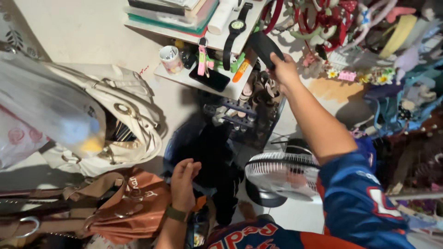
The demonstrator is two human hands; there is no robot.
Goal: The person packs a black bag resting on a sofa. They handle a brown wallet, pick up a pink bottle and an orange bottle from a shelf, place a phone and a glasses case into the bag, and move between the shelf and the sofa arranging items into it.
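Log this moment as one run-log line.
right hand: holds black flat object by shelf | left hand: empty, near brown bag

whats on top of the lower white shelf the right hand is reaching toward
On the lower white shelf lie a black phone, a patterned cup and an orange marker. The right hand holds a black object. The upper shelf hides the back.

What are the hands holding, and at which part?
The right hand grips a black oblong object at its lower end. The left hand holds nothing.
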